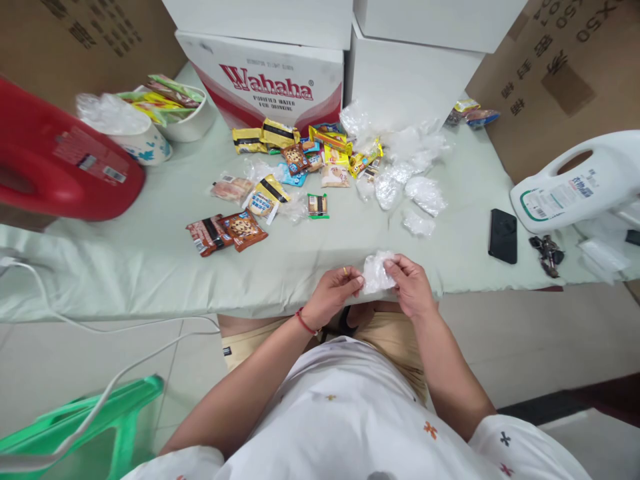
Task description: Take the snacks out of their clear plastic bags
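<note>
A small crumpled clear plastic bag is held between my two hands at the front edge of the table. My right hand pinches its right side between thumb and fingers. On the other side, the closed thumb and fingertips of my left hand grip its left edge. Beyond them lies a pile of similar clear plastic bags. Wrapped snacks are spread to the left of that pile, among them a brown cookie packet, a yellow-and-white packet and a small green-ended packet.
White boxes, one marked Wahaha, stand along the back. At left are a red jug, a paper cup and a white bowl. A white jug, black phone and keys are at right.
</note>
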Demonstrator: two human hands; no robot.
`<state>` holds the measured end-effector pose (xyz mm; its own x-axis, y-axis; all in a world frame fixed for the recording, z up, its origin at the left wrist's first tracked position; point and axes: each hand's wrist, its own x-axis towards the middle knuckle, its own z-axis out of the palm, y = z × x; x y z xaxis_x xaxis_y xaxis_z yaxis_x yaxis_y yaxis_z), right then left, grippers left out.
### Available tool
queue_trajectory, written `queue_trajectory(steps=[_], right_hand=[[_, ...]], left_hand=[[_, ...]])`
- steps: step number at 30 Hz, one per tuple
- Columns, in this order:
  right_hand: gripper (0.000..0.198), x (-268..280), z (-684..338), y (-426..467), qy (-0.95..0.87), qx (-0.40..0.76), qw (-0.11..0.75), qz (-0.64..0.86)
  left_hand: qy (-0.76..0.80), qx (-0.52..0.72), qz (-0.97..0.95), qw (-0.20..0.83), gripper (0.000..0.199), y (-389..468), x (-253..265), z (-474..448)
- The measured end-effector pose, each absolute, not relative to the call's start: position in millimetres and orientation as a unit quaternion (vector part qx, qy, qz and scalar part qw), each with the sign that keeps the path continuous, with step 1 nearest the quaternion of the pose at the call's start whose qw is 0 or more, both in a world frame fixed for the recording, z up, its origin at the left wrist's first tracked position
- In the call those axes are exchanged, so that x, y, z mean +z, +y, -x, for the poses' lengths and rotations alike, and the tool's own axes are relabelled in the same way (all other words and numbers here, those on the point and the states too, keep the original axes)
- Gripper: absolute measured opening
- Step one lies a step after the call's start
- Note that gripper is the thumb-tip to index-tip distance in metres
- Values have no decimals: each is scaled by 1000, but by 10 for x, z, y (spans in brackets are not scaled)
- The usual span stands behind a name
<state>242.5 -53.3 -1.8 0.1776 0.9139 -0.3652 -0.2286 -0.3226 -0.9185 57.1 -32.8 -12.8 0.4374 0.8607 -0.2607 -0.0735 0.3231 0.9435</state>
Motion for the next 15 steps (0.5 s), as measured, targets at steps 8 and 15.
queue_trajectory(steps=[8,15], right_hand=[[42,-49,-2427,-561,-316,521,524,596],[47,74,-2287,-488,-362,561,493,559]], left_hand=[[475,370,-569,560,33,-299,-137,-443],[460,411,-681,393,15,-278,-66,-503]])
